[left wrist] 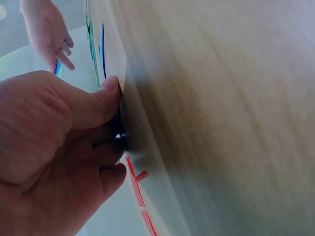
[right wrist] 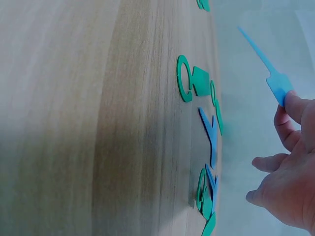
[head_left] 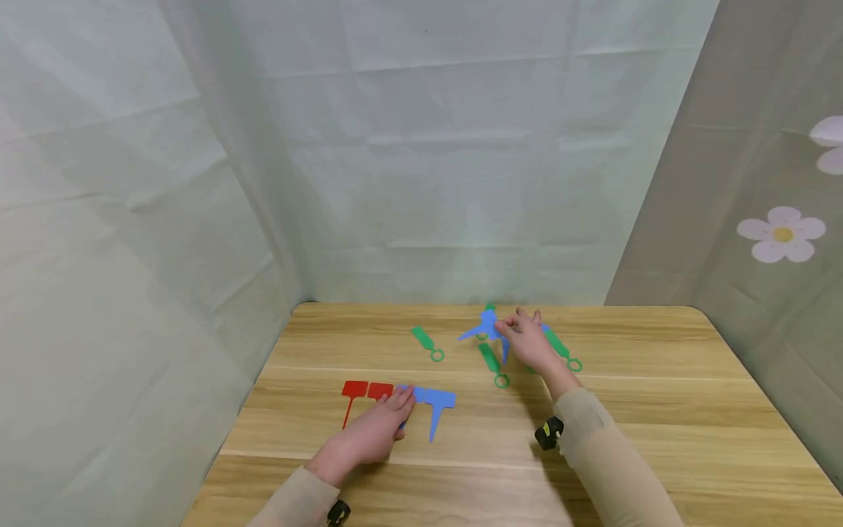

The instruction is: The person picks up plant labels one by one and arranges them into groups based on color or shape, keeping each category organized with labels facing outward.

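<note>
Care belongs at the far pile, where the right hand (head_left: 527, 340) pinches one blue T-shaped plant label (right wrist: 275, 73) clear of the green loop tags (head_left: 563, 348), while left hand (head_left: 375, 432) fingertips press a blue label (head_left: 437, 405) beside the red ones (head_left: 361, 395).

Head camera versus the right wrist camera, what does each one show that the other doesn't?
Only the head view shows the left hand resting on the blue tags beside the red tags, plus the flowered curtain. Only the right wrist view shows a lifted blue tag pinched at the right hand's fingertips, off the table. Both show the wooden table, green ring tags and the blue pile.
</note>
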